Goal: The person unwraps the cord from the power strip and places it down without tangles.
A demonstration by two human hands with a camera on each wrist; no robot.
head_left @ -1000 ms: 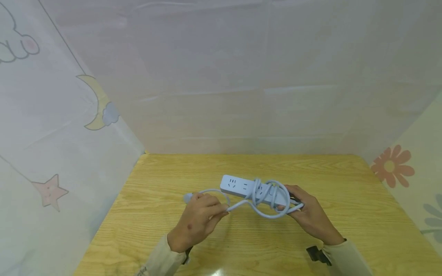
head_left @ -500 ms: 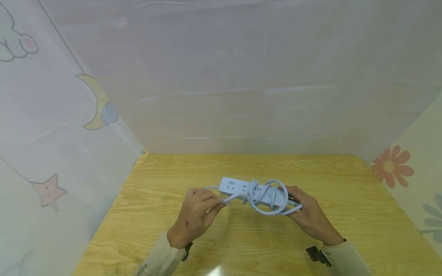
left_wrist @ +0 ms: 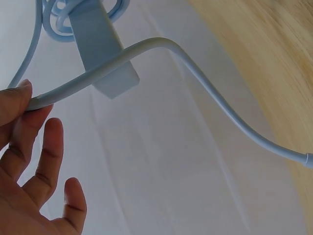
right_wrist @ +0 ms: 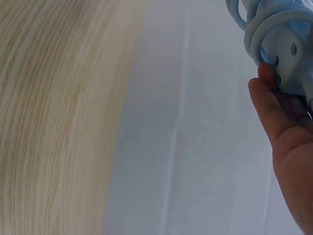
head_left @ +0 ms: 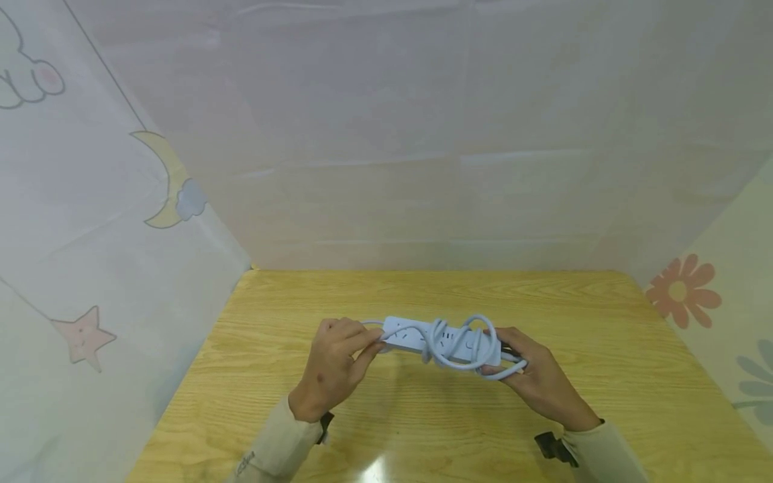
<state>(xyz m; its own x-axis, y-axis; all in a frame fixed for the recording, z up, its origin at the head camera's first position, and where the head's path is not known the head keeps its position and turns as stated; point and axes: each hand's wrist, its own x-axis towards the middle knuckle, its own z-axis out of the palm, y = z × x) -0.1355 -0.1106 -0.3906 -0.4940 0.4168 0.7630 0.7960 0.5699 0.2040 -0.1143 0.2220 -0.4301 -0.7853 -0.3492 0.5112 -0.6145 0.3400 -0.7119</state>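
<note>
A white power strip [head_left: 406, 335] is held above the table, its sockets facing up. Its cord [head_left: 465, 366] is looped several times around the strip's right half. My right hand [head_left: 537, 376] grips the strip's right end, with fingers under and behind it, as the right wrist view also shows. Beside the strip's left end, my left hand [head_left: 338, 362] pinches the cord [left_wrist: 73, 87] between thumb and index finger; the other fingers are loosely bent. From that pinch, a free length of cord arches across the left wrist view. The plug is hidden behind my left hand in the head view.
A wood-grain table [head_left: 290, 295] lies below both hands. Behind it rises a pale sheet wall [head_left: 386, 201], with printed side panels bearing a moon [head_left: 172, 178], a star [head_left: 87, 339] and a red flower [head_left: 679, 290]. Dark straps [head_left: 555, 448] show at the wrists.
My left hand has moved slightly up and left, bringing the pinched cord from below the strip to over its left end. The strip has dipped slightly; my right hand keeps its grip.
</note>
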